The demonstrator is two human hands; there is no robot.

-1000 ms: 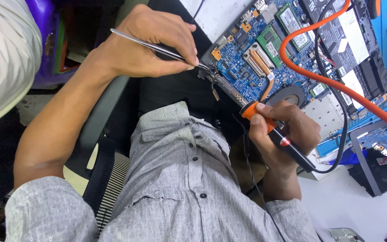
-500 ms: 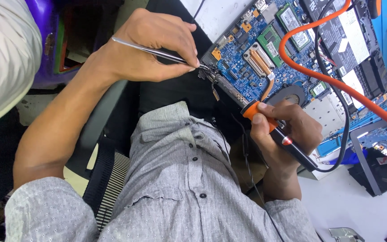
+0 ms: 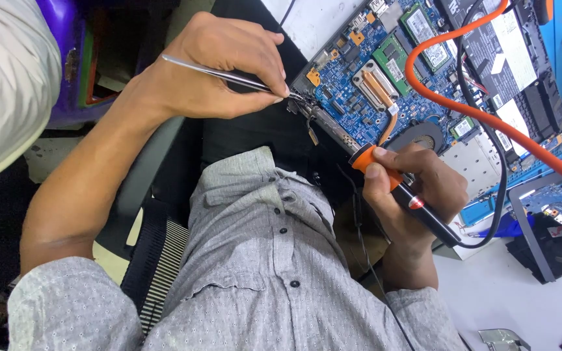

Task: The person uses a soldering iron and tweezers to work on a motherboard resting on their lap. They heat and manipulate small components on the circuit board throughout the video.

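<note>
Soldering at the near edge of a blue laptop motherboard [image 3: 385, 84], lying in an opened case.
Left hand [image 3: 219, 62]: closed on metal tweezers [image 3: 229, 77], tips at the board's edge connector.
Right hand [image 3: 417, 188]: wrapped round an orange-and-black soldering iron [image 3: 398, 188], tip aimed toward that spot but apart.
Judged step: positioning before the joint; next calls for steady tip contact beside the tweezers.
</note>
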